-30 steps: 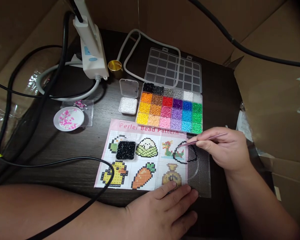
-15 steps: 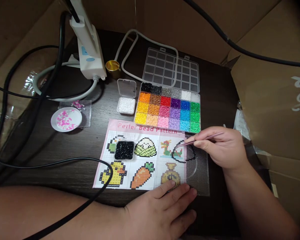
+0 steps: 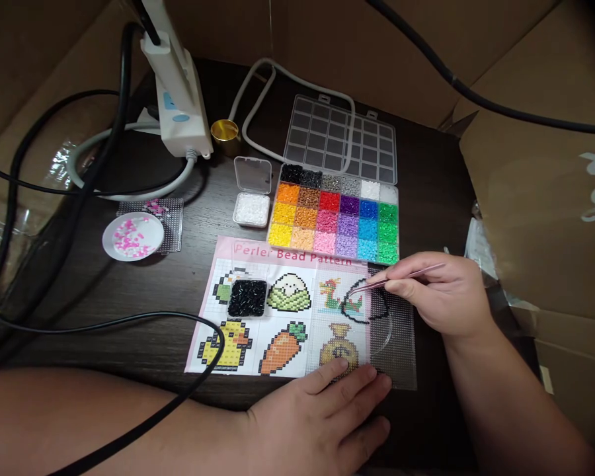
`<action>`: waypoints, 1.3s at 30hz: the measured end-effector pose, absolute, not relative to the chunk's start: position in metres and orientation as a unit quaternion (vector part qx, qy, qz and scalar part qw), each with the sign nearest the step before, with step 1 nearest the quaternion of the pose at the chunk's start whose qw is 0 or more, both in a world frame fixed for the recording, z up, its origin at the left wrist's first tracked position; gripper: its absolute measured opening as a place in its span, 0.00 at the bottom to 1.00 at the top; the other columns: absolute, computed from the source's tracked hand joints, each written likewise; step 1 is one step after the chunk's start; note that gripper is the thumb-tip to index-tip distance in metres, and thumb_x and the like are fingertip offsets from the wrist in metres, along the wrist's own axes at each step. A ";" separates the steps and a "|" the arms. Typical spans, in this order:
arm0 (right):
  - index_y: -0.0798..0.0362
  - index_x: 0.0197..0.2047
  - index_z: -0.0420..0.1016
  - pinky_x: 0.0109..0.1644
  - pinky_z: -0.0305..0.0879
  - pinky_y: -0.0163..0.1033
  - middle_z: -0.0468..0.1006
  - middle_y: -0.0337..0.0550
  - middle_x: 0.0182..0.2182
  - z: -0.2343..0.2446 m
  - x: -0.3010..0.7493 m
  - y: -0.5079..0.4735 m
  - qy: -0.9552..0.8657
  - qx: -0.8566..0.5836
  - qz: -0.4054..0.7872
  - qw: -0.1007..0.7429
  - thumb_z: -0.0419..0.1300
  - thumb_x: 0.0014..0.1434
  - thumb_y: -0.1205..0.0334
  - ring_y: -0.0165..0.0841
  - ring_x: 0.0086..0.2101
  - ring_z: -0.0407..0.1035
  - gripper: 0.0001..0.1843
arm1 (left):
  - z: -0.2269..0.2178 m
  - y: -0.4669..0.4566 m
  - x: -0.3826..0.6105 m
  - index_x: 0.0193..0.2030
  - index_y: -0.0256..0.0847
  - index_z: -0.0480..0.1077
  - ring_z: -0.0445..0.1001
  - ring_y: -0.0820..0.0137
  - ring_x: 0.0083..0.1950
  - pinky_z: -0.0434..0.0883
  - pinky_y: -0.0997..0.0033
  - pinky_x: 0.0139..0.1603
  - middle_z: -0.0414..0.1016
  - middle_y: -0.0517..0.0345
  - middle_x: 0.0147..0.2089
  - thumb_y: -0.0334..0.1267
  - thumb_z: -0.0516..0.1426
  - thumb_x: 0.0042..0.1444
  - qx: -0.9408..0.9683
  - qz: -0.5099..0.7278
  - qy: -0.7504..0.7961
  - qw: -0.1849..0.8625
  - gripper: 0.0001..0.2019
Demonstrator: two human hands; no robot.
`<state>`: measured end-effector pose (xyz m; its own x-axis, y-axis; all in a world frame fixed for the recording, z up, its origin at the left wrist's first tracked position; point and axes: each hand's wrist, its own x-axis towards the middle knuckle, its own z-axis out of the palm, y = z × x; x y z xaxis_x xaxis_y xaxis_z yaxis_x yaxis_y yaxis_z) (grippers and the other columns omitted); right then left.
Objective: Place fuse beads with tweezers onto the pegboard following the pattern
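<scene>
My right hand (image 3: 439, 294) pinches pink tweezers (image 3: 401, 276), their tips at a ring of black beads (image 3: 364, 305) on a clear pegboard (image 3: 401, 350). The pegboard lies over the right part of a bead pattern sheet (image 3: 277, 311). My left hand (image 3: 327, 420) rests flat, fingers spread, on the pegboard's near edge. A small tray of black beads (image 3: 248, 297) sits on the sheet. Behind the sheet stands an open box of sorted coloured beads (image 3: 334, 221).
A small open box of white beads (image 3: 251, 208) stands left of the colour box. A white dish of pink beads (image 3: 133, 236) lies on another pegboard at the left. A white device (image 3: 176, 86), hoses and black cables (image 3: 104, 324) cross the dark table; cardboard surrounds it.
The view shifted slightly. The tweezers' tips stay at the black bead ring and my left hand has not moved.
</scene>
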<state>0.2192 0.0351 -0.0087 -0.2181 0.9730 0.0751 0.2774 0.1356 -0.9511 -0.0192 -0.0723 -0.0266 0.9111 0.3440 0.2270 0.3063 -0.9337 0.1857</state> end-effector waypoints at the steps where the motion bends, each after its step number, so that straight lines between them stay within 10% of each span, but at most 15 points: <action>1: 0.46 0.34 0.84 0.37 0.81 0.34 0.87 0.39 0.32 -0.009 0.219 0.035 -0.643 -0.486 0.441 0.394 0.71 0.55 0.67 0.35 0.32 0.83 0.05 | -0.027 -0.072 -0.019 0.63 0.55 0.71 0.65 0.62 0.70 0.51 0.55 0.71 0.66 0.55 0.70 0.47 0.51 0.69 0.975 0.129 0.167 0.074 0.19; 39: 0.48 0.32 0.84 0.37 0.82 0.38 0.87 0.43 0.32 -0.008 0.219 0.035 -0.644 -0.501 0.435 0.380 0.72 0.56 0.61 0.37 0.32 0.83 0.02 | -0.026 -0.073 -0.019 0.64 0.53 0.71 0.65 0.62 0.70 0.53 0.56 0.71 0.67 0.55 0.70 0.46 0.52 0.68 0.974 0.127 0.167 0.082 0.20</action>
